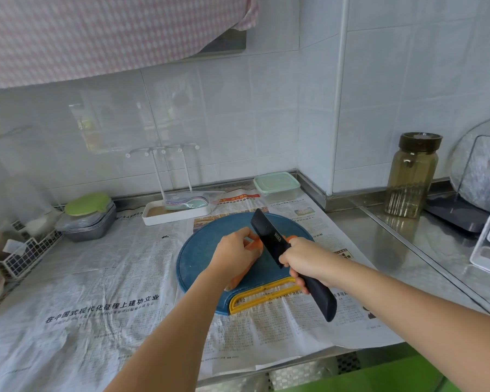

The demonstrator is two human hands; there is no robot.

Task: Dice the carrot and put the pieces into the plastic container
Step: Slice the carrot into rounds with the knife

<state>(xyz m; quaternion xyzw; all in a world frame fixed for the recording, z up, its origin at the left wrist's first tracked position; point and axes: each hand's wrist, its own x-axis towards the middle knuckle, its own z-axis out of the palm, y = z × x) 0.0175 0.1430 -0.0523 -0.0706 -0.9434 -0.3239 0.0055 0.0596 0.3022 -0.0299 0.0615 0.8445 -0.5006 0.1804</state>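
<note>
The carrot (254,244) lies slanted near-left to far-right on our board (198,250), our left hand (235,254) curled over it, right hand (303,260) gripping the knife (269,237).

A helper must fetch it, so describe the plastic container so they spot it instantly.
Find the tiled wall corner behind the round blue cutting board. The plastic container sits there: low, clear, with a mint-green lid, unlike the tall brown-lidded jar.

carrot (255,245) on cutting board (198,250) on newspaper (96,278) | plastic container (276,183) behind | jar (412,176) at right
</note>
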